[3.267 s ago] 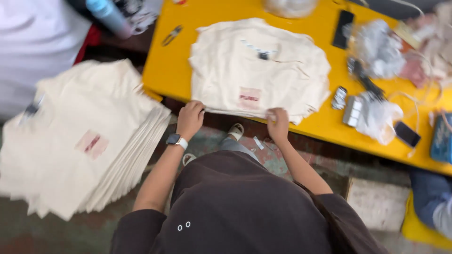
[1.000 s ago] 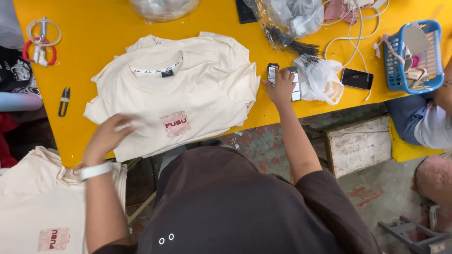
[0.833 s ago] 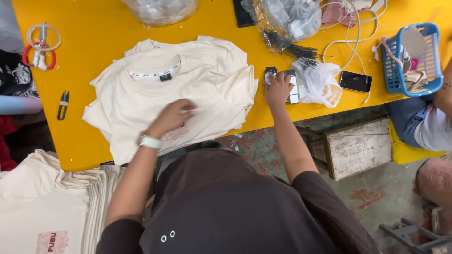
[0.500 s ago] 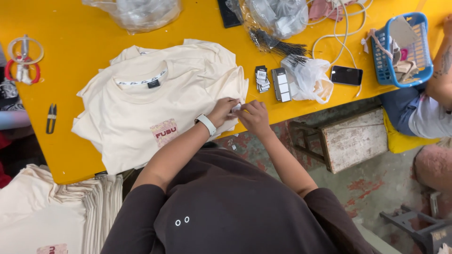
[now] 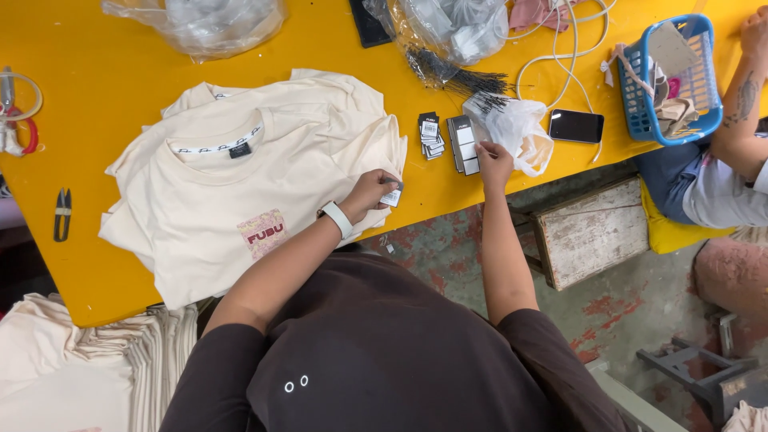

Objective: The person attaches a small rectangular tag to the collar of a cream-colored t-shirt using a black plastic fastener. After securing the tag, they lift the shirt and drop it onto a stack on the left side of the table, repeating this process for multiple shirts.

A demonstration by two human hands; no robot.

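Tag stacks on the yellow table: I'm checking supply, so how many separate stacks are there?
2. One small stack of tags lies right of the shirts; a taller stack sits beside it under the right hand. The left hand holds one loose tag. Others may be hidden in bags.

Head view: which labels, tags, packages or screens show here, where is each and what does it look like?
Tag: small, white, in left hand.
Tag stacks: black-and-white, by right hand.
Chest print: pink patch, top shirt.
Neck label: small, black, collar.
Phone: dark screen, beside basket.
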